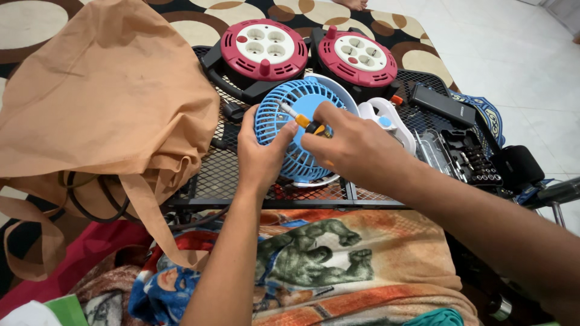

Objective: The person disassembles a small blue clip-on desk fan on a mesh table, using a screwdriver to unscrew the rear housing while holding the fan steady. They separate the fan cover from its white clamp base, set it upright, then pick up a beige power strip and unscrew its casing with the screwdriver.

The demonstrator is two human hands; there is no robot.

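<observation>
Head view shows me a tan cloth bag (103, 102) slumped over the left edge of the black mesh table (223, 175). Two red cable reels (264, 51) sit along its far edge. At the near edge, mid-table, my left hand (260, 154) steadies the blue fan (299, 130), fingers curled round its grille rim. My right hand (353, 148) pinches an orange-handled screwdriver (305, 122), tip on the grille. A bit set case (462, 157) lies toward the right edge.
</observation>
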